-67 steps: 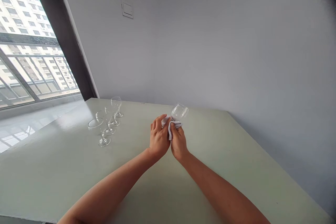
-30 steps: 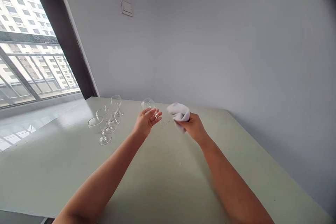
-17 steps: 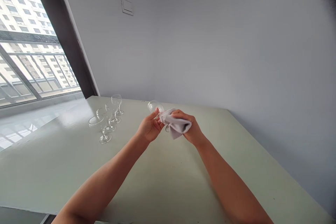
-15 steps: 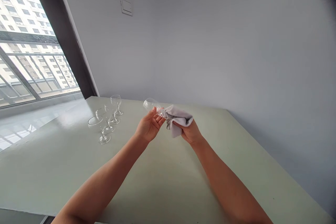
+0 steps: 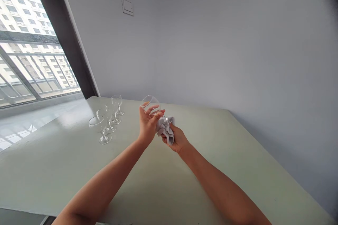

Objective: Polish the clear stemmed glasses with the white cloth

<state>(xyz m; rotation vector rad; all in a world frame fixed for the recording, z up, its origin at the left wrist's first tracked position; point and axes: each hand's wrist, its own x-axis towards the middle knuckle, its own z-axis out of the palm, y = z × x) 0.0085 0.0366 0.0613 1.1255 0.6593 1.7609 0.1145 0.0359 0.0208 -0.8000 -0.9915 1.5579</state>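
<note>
A clear wine glass [image 5: 151,101] is held tilted above the table, its bowl toward the upper left and its foot toward the lower right. My left hand [image 5: 148,121] is wrapped around the bowl, with fingers visible through the glass. My right hand [image 5: 175,138] grips a crumpled light grey cloth [image 5: 165,133] against the stem and foot. Part of the foot shows above the cloth; the fingers beneath the cloth are partly hidden.
Several more wine glasses [image 5: 105,138] stand upright in a row on the pale green table [image 5: 163,190], to the left of my hands. Grey walls [image 5: 211,42] meet behind the table. A window [image 5: 29,49] is at the far left.
My left hand has turned and now closes around the bowl. My right hand has moved left and down with the cloth, uncovering part of the foot. The standing glasses have not moved.
</note>
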